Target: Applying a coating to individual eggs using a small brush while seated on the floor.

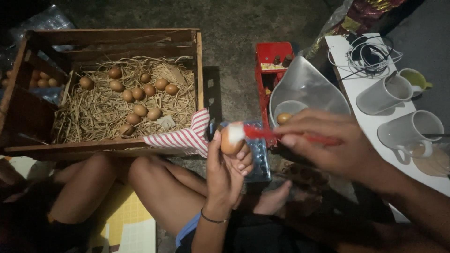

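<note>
Left hand [225,164]: fingers curled around a brown egg [229,143], held upright in front of the knees, thumb up along its left side. Firm grasp.

Right hand [328,145]: pinched closed on a red-handled brush [262,133], its white head touching the top right of the egg.

Egg sits above a clear plastic tray [260,159] on the floor. Just left of it, a red-and-white striped cloth [185,138] draped over the front rail of a wooden crate [108,35]. The crate holds straw and about a dozen loose eggs [140,110].

Right of the hands: a clear bowl [304,89] with one egg in it, in front of a red box [272,58]. White table [370,122] at far right carries two mugs [408,131] and a coil of cable.

Room: tight. Crate rail close on the left, bowl close behind, bare concrete floor beyond between crate and red box.
</note>
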